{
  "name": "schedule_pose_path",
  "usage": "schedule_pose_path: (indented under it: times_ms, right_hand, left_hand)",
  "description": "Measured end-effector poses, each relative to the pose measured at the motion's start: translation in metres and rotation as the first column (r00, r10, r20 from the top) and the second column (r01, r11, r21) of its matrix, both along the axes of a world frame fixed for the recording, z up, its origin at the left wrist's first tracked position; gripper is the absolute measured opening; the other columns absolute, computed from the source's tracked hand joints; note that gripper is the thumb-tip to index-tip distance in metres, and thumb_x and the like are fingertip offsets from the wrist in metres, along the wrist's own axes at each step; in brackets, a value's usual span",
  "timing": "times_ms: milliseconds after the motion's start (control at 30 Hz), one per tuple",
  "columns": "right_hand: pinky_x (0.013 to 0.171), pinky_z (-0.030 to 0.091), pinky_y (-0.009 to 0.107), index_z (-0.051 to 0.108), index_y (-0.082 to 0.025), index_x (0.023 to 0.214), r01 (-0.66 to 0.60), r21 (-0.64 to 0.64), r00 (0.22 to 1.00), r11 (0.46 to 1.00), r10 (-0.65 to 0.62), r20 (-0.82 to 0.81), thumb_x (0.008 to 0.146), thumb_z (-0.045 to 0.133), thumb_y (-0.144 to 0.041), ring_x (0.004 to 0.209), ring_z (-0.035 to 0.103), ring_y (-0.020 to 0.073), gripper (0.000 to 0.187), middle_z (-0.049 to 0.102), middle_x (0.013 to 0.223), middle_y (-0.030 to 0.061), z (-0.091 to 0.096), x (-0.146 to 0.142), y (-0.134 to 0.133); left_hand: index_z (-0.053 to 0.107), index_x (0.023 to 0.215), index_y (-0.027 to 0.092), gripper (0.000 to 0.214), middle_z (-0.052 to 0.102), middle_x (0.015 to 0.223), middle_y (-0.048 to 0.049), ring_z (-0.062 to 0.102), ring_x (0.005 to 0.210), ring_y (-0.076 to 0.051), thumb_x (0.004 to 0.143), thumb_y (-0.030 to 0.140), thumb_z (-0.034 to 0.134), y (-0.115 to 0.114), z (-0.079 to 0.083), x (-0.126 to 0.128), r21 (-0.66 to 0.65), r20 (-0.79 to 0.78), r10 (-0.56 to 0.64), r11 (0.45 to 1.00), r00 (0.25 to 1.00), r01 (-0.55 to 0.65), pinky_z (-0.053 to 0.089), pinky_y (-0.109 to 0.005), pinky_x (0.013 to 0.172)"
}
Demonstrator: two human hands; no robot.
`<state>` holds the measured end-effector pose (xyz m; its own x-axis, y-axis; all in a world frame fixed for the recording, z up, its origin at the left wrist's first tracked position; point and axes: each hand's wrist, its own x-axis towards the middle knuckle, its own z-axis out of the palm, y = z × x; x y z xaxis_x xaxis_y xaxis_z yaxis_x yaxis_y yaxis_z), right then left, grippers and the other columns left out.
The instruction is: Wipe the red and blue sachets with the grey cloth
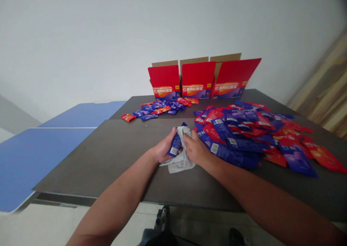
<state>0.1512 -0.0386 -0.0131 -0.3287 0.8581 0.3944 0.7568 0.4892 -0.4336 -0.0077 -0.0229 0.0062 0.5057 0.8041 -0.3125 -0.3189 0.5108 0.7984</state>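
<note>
In the head view, a blue sachet (pixel 175 145) is gripped by the left hand (pixel 163 147) above the near part of the dark table top (pixel 108 155), and a grey cloth (pixel 180 161) is bunched against it by the right hand (pixel 195 149). The hands are held close together, with sachet and cloth pressed between them. Only this one sachet is being handled; a great many others are left lying loose. A larger heap of red and blue sachets (pixel 244 130) is spread towards the right edge of the table, and a smaller heap (pixel 158 108) lies by the far edge (no sorting by colour can be made out in either). Three red cartons (pixel 198 80) are lined up along the far edge with their flaps raised. Their contents are hidden by the front panels, so any packing done cannot be told. Blue table tops (pixel 35 159) are seen beyond the left edge.
</note>
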Motion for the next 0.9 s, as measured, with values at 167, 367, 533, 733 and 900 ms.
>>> schedule_pose_path:
  times_ms: [167,367,533,733,900]
  right_hand:
    - [0.094,0.045,0.039,0.046,-0.018,0.136,0.076,-0.001,0.983,0.997,-0.075,-0.17,0.093,0.035,-0.019,0.108,0.053,0.0258,0.045,0.047,0.116,0.0143,-0.009,0.0,0.007]
    - [0.102,0.04,0.043,0.042,-0.016,0.139,0.151,-0.036,0.951,0.988,-0.156,-0.268,0.093,0.035,-0.021,0.122,0.045,0.0276,0.047,0.047,0.125,0.0165,-0.019,0.001,0.019]
    - [0.096,0.044,0.035,0.046,-0.019,0.137,0.062,-0.049,0.981,0.997,-0.07,-0.182,0.091,0.038,-0.017,0.113,0.052,0.0236,0.047,0.05,0.118,0.0133,-0.019,-0.001,0.019]
    - [0.091,0.045,0.031,0.046,-0.024,0.137,-0.017,-0.052,0.998,0.998,0.013,-0.068,0.09,0.041,-0.015,0.103,0.056,0.021,0.048,0.05,0.113,0.0105,-0.008,-0.005,0.011]
    - [0.087,0.048,0.033,0.052,-0.024,0.131,-0.053,-0.074,0.996,0.996,0.047,-0.079,0.09,0.042,-0.014,0.099,0.058,0.0202,0.043,0.053,0.115,0.0096,-0.007,-0.003,0.009]
  left_hand:
    - [0.062,0.089,0.014,0.032,0.064,0.073,-0.0035,0.057,0.055,-0.009,0.081,0.044,0.068,-0.002,0.0,-0.006,0.023,-0.128,-0.013,1.0,0.992,0.016,0.044,-0.019,0.053]
    - [0.065,0.102,0.011,0.026,0.065,0.08,-0.0072,0.059,0.062,-0.012,0.081,0.027,0.067,0.0,0.006,-0.018,0.084,-0.06,-0.12,0.989,0.991,0.125,0.043,-0.02,0.054]
    - [0.059,0.12,0.012,0.037,0.066,0.101,-0.0143,0.062,0.079,-0.018,0.085,0.026,0.055,0.0,0.017,-0.027,0.067,0.174,-0.059,0.997,0.983,0.048,0.049,-0.026,0.064]
    - [0.055,0.126,0.023,0.038,0.064,0.095,-0.0072,0.058,0.07,-0.013,0.089,0.029,0.047,-0.001,0.034,-0.031,0.109,0.24,0.135,0.98,0.961,-0.165,0.05,-0.026,0.064]
    - [0.061,0.118,0.019,0.039,0.064,0.095,-0.0083,0.057,0.072,-0.015,0.085,0.038,0.059,-0.016,0.054,-0.005,0.42,-0.01,0.075,0.905,0.997,-0.063,0.047,-0.025,0.059]
